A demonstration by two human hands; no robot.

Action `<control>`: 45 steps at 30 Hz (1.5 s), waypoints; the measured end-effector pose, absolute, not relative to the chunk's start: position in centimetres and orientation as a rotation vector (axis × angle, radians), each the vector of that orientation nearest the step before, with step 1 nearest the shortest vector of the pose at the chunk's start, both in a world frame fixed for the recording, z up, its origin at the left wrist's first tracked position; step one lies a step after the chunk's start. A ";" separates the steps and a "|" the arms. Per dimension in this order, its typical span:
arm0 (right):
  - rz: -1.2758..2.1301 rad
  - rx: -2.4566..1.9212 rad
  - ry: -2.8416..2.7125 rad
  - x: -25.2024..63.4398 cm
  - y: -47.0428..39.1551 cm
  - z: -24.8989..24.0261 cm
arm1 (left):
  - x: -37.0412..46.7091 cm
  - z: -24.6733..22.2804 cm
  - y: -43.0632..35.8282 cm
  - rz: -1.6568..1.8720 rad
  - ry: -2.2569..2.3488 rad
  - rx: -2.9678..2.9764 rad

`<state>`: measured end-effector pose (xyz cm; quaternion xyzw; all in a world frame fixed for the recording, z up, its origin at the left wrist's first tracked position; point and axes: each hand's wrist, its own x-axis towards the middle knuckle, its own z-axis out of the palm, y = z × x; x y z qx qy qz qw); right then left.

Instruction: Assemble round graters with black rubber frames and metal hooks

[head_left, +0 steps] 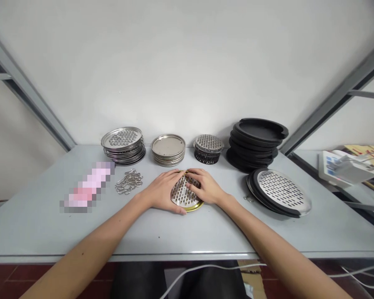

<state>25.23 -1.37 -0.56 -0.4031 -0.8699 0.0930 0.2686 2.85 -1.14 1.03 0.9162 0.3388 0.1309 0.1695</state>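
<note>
At the middle of the table lies a round perforated metal disc (184, 197), sitting within a gold-coloured rim (195, 207). My left hand (165, 192) curves round its left side, thumb at the near edge and fingers at the far edge. Gripping the right side is my right hand (207, 187), its thumb resting on the perforated face. Both hands cover parts of the rim. Left of my left hand is a small heap of metal hooks (129, 182).
Behind stand stacks of slotted metal plates (124, 139), plain metal discs (168, 146), small perforated discs (208, 145) and black rings (257, 139). Black-rimmed slotted plates (280, 191) lie at right, near a loose hook (248, 199). A power strip (333, 170) sits beyond the table.
</note>
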 end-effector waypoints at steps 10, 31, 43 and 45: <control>0.240 -1.080 -2.378 25.2 -1.4 -0.2 | 2.9 0.8 -1.3 0.372 1.003 2.607; 0.252 -1.080 -2.371 25.0 -1.2 -0.4 | 3.2 0.7 -1.5 0.363 1.036 2.627; 0.234 -1.171 -2.193 26.4 -1.1 -0.5 | 2.2 1.2 -1.4 0.427 0.875 2.651; 0.228 -1.209 -2.150 26.7 -0.9 -0.4 | 1.9 1.5 -1.4 0.431 0.889 2.659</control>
